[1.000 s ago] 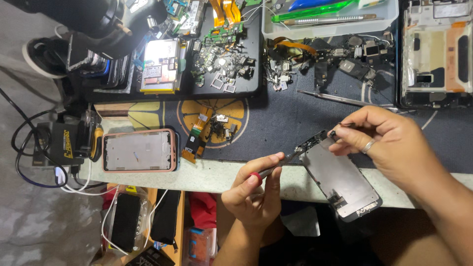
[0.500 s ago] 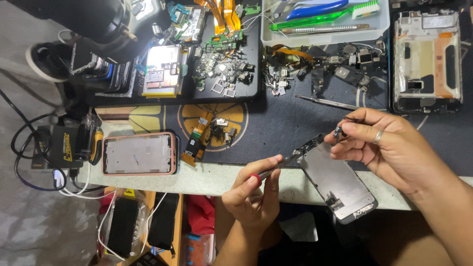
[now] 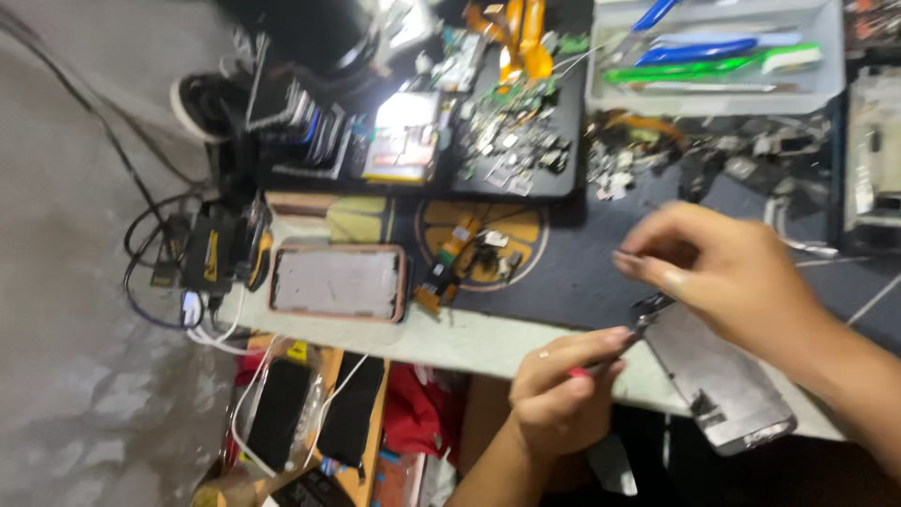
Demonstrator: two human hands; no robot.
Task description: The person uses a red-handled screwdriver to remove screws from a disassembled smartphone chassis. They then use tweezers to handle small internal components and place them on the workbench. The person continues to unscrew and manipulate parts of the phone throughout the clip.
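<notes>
A phone screen panel [image 3: 721,380] lies tilted at the near edge of the bench [image 3: 450,335], with its lower end hanging over the edge. The picture is blurred, so small details are not clear. The left hand [image 3: 560,399] is below the edge of the bench and its fingers are clenched around a thin tool with a red handle [image 3: 601,361]; the tip of the tool meets the upper corner of the panel. The right hand [image 3: 727,277] is just above that same corner, fingers bent and close together, but I cannot tell if its grip is grasping something or is released.

To the left on the bench, well apart from the hands, a phone in a pink case [image 3: 338,282] lies flat. Between it and the hands there is a round yellow mat [image 3: 479,239] with small parts on it. Further back stands a dark tray of small parts [image 3: 511,141], and beside it a grey tray [image 3: 713,56] holding blue and green tools. At the left edge, black cables [image 3: 155,272] and a charger are together.
</notes>
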